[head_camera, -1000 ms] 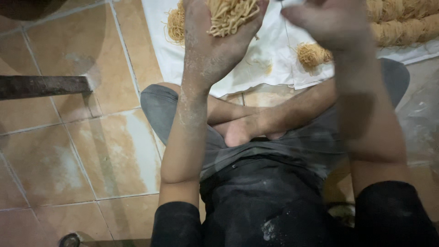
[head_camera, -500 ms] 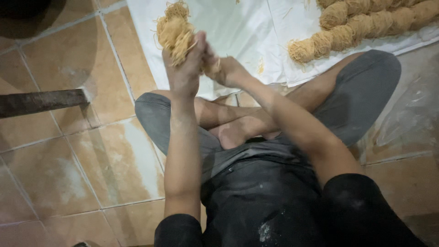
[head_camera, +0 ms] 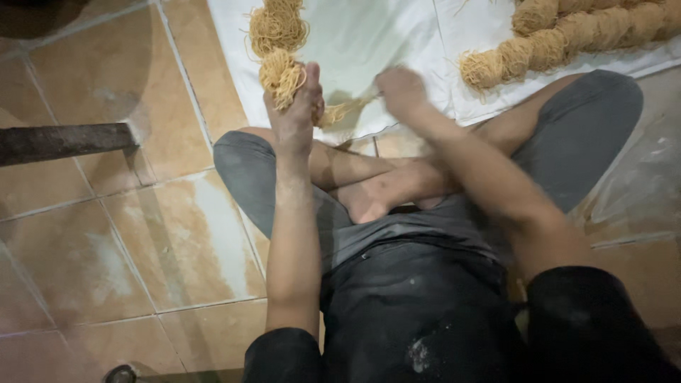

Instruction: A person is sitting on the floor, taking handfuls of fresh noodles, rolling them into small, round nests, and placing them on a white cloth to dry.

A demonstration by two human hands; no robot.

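Note:
My left hand (head_camera: 296, 105) grips a bundle of thin yellow noodle strands (head_camera: 282, 73) just above the near edge of a white cloth (head_camera: 369, 42). My right hand (head_camera: 401, 89), blurred, pinches the loose end of the same strands (head_camera: 344, 110) that trail from the left hand. A finished coil of noodles (head_camera: 278, 27) lies on the cloth right behind the held bundle. I sit cross-legged in grey shorts, knees to either side, both forearms dusted with flour.
A row of several rolled noodle bundles (head_camera: 567, 35) lies on the cloth at the upper right. A dark wooden bar (head_camera: 64, 142) juts in from the left over the tan tiled floor (head_camera: 142, 248). Clear plastic sheeting (head_camera: 638, 184) covers the floor at right.
Both hands have come down from close to the camera to the cloth. The strands went from a loose handful to a bundle held by the left hand, with the right hand now apart, pulling one end.

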